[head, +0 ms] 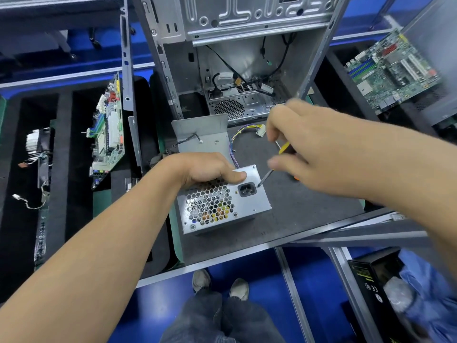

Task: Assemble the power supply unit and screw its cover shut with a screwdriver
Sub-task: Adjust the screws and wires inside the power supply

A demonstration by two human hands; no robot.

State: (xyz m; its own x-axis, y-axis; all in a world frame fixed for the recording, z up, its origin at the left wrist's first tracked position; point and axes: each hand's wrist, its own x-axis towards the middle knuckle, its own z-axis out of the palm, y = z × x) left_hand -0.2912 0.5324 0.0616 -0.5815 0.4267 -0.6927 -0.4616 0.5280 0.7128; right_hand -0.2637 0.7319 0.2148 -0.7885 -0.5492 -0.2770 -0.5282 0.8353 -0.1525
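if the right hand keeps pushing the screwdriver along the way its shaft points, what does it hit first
Most likely the power supply unit: the screwdriver in the right hand slants down-left, its tip already at the face beside the power socket, though actual contact is unclear.

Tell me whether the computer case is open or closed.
Open: the computer case has no side panel, so its loose cables and bare interior show.

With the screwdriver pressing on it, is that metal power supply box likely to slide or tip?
Probably not. The power supply box looks like rigid sheet metal, sits flat on the dark mat, and the left hand grips its top edge. It likely feels heavy for its size.
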